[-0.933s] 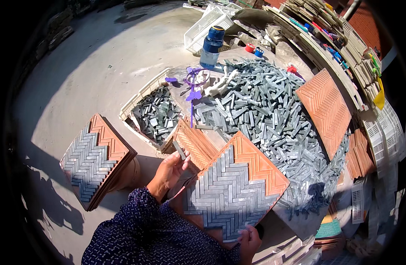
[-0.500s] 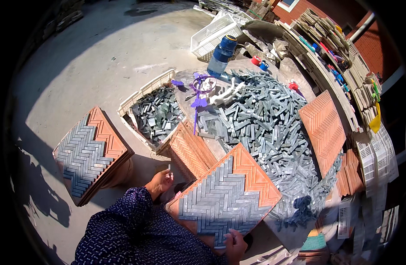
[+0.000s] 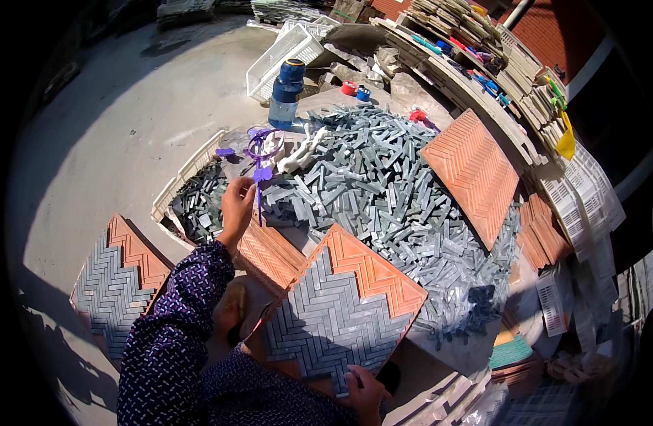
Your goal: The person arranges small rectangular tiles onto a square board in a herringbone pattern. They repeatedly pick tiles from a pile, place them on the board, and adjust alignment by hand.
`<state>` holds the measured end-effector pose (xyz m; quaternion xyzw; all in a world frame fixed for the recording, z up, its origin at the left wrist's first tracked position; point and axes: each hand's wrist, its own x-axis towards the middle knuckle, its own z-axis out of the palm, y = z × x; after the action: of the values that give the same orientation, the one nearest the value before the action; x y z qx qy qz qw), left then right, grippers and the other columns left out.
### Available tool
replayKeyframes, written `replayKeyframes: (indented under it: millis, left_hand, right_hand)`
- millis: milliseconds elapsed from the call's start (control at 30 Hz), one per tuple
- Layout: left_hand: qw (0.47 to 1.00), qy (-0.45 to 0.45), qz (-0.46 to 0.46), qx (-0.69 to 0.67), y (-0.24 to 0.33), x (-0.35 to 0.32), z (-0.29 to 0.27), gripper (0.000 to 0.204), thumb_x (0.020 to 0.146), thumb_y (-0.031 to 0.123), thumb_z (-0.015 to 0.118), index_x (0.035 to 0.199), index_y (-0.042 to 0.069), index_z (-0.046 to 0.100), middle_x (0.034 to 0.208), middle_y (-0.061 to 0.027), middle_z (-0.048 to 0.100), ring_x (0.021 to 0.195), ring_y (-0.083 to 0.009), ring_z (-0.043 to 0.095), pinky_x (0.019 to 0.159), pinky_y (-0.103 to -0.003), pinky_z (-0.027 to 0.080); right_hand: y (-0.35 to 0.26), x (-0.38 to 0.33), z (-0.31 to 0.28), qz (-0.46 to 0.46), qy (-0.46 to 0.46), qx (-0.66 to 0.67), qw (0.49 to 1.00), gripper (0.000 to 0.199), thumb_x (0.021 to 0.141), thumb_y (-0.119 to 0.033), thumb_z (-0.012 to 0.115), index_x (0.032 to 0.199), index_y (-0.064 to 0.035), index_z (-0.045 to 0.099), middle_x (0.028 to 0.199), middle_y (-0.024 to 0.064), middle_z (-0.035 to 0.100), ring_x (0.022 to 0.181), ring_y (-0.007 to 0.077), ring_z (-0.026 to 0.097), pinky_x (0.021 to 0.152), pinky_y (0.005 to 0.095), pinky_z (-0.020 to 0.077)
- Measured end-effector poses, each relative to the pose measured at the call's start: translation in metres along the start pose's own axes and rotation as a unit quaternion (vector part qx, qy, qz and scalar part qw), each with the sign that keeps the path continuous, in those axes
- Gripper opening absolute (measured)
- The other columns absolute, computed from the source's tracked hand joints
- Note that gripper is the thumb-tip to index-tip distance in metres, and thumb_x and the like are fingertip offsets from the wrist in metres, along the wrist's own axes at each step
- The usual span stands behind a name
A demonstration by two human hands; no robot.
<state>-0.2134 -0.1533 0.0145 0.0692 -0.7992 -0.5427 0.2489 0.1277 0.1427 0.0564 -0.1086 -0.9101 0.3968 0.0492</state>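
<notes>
The person wears a long-sleeved top of dark navy-purple cloth, sprinkled all over with small pale dashes. The left sleeve [image 3: 171, 319] runs down to the wrist, with folds at the elbow. Both hands are bare, no gloves or rings visible

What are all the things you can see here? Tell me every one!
Herringbone board: one, orange, mostly filled with grey strips, in front of the person.
Second filled board: one, orange and grey, on the floor at left.
Empty boards: one large orange one at right, another by the left hand.
Grey tile strips: a big heap, middle of the table.
Crate of strips: one, whitish, left of the heap.
Bottle: one, clear with a blue cap, behind the heap.
Purple plastic piece: one, near the bottle.
White basket: one, far back.
Left hand: reaching to the strips at the crate's edge.
Right hand: on the herringbone board's near edge.
</notes>
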Motion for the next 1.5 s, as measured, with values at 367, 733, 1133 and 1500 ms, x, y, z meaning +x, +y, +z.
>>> replayKeyframes:
  millis: [367,733,1133,1500]
  left_hand:
    - [0.896,-0.164,0.248,0.331,0.000,-0.045,0.028,0.022,0.067,0.011,0.068,0.086,0.004,0.059,0.083,-0.0093,0.056,0.086,-0.0294,0.052,0.075,-0.038,0.044]
    - [0.955,-0.263,0.066,0.123,-0.001,-0.103,-0.013,0.015,0.075,0.011,0.062,0.085,0.001,0.055,0.076,-0.0151,0.059,0.072,-0.0331,0.059,0.063,-0.039,0.047]
    - [0.982,0.042,0.089,0.160,-0.078,0.015,-0.039,0.025,0.078,0.011,0.063,0.098,-0.003,0.054,0.088,-0.0145,0.058,0.082,-0.0254,0.058,0.073,-0.033,0.045]
    - [0.954,-0.204,0.172,0.137,0.069,-0.029,0.114,0.017,0.076,0.018,0.063,0.075,0.002,0.056,0.078,-0.0153,0.059,0.078,-0.0337,0.059,0.067,-0.042,0.047]
  right_hand:
    - [0.030,0.000,-0.004,0.013,0.006,0.057,0.998,0.021,0.081,-0.011,0.064,0.098,0.0018,0.064,0.079,0.0158,0.066,0.069,0.0233,0.065,0.064,0.0308,0.0508]
    - [0.052,-0.004,0.003,0.030,0.024,0.087,0.996,0.019,0.081,-0.005,0.064,0.098,0.0022,0.064,0.073,0.0119,0.067,0.060,0.0132,0.063,0.055,0.0251,0.0492]
    - [0.034,0.003,0.001,0.041,-0.007,0.078,0.996,0.019,0.083,-0.012,0.063,0.097,0.0007,0.064,0.085,0.0171,0.066,0.076,0.0253,0.066,0.069,0.0319,0.0507]
    - [0.029,0.004,0.000,0.020,-0.005,0.076,0.997,0.021,0.083,-0.011,0.062,0.099,0.0014,0.063,0.086,0.0181,0.066,0.077,0.0270,0.066,0.069,0.0328,0.0510]
